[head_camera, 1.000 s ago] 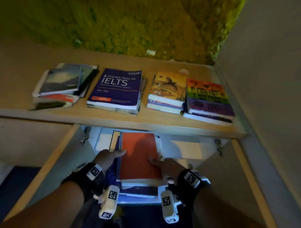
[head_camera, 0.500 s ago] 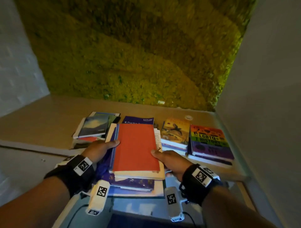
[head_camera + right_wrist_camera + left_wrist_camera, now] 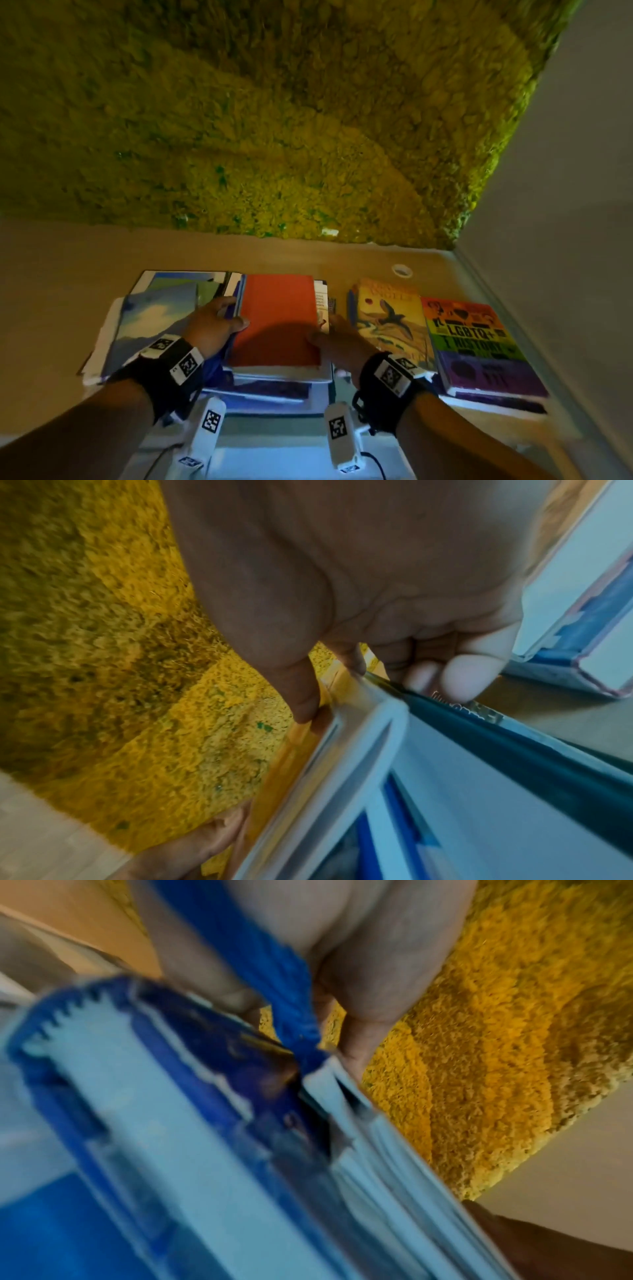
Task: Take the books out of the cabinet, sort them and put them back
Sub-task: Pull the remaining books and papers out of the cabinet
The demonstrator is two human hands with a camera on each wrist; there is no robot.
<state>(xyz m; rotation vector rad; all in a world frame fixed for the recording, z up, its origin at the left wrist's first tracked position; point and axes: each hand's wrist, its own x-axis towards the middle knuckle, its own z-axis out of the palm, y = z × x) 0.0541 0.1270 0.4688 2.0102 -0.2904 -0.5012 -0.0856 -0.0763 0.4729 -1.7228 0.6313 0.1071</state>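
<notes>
A stack of books topped by an orange-red book (image 3: 279,318) is held between both hands over the wooden cabinet top (image 3: 85,260). My left hand (image 3: 215,323) grips the stack's left side, thumb on the red cover, fingers under. My right hand (image 3: 337,337) grips its right side the same way. In the left wrist view the stack (image 3: 171,1150) shows blue and white edges; in the right wrist view my thumb lies on the orange cover (image 3: 294,750). To the left lies a pile with a sky cover (image 3: 150,318). To the right lie a bird-cover book (image 3: 387,318) and a rainbow LGBTQ+ history book (image 3: 479,346).
A yellow-green mossy wall (image 3: 274,120) rises behind the cabinet top. A grey wall (image 3: 565,205) closes the right side. A small white ring (image 3: 401,270) sits near the back of the top. The IELTS book is hidden under the held stack.
Both hands lifted the stack out of the open cabinet below and carried it up and forward over the cabinet top, above the IELTS book. The head view tilted upward.
</notes>
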